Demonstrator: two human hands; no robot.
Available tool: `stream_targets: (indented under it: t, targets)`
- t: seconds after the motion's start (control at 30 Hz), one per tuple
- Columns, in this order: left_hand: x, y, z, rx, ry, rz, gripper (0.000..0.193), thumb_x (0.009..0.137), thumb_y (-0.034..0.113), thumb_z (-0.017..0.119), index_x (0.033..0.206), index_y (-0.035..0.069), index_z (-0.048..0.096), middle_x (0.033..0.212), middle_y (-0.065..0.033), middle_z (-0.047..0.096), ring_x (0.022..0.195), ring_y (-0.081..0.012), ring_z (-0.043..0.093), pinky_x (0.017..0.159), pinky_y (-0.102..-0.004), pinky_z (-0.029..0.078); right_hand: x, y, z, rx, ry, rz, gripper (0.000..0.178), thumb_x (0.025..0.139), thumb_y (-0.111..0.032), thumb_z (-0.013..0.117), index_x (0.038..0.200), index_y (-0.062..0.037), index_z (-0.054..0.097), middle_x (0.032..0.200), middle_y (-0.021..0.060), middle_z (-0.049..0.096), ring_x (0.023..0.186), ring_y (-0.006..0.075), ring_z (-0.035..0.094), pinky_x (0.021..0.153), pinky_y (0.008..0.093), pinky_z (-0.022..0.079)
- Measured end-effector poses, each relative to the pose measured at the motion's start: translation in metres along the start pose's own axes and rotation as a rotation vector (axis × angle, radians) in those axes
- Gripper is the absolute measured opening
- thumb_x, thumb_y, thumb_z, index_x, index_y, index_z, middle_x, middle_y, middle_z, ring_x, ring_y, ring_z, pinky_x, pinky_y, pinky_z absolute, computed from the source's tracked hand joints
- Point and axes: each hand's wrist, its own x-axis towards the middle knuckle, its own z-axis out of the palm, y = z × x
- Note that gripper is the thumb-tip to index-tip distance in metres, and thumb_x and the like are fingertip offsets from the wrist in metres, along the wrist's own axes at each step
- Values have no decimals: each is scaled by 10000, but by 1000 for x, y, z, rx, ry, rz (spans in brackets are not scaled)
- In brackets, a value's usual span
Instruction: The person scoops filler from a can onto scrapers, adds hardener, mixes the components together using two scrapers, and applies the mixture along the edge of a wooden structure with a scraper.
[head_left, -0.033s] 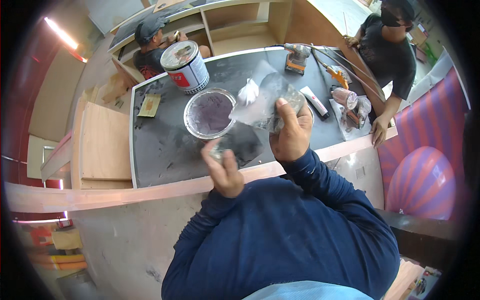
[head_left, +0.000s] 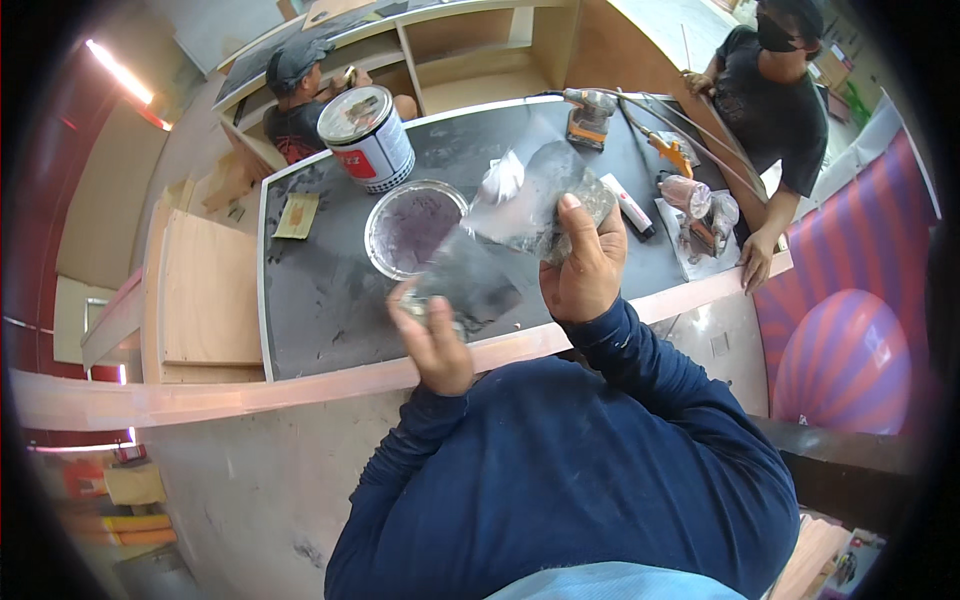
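Left hand (head_left: 435, 340), shifted slightly toward 9 o'clock, gripped my dark scraper (head_left: 480, 282), its blade more broadly exposed; at 2 o'clock from it, my right hand (head_left: 583, 262) gripped a greyish scraper (head_left: 545, 205), suggesting paired blade work. The open tin (head_left: 395, 212) stood at 12 o'clock.

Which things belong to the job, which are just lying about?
Likely in use: thin dark flat sheet (left hand); grey translucent flat sheet bearing white paste (right hand); open round metal tin.

Seemingly lying about: orange-grey power tool; yellowish rectangular sheet.
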Motion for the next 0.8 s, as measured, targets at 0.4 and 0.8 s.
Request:
stream_targets:
  t: [0.4,0.8]
  targets:
    - [8,33,39,-478,159,6,325,999,93,480,1307,-8,463,1174,-109,582,1040,-177,584,891,-316,497,-28,6,-2,142,-16,-58,306,1010,-85,525,1313,-87,486,1243,85,609,1130,215,620,919,410,560]
    - [-6,38,67,-86,288,-8,324,1014,110,461,1302,-34,431,1131,-140,589,973,-181,592,844,-298,491,-35,13,-46,262,-292,123,337,1004,-70,540,1333,-21,487,1234,120,597,1114,208,609,902,400,569]
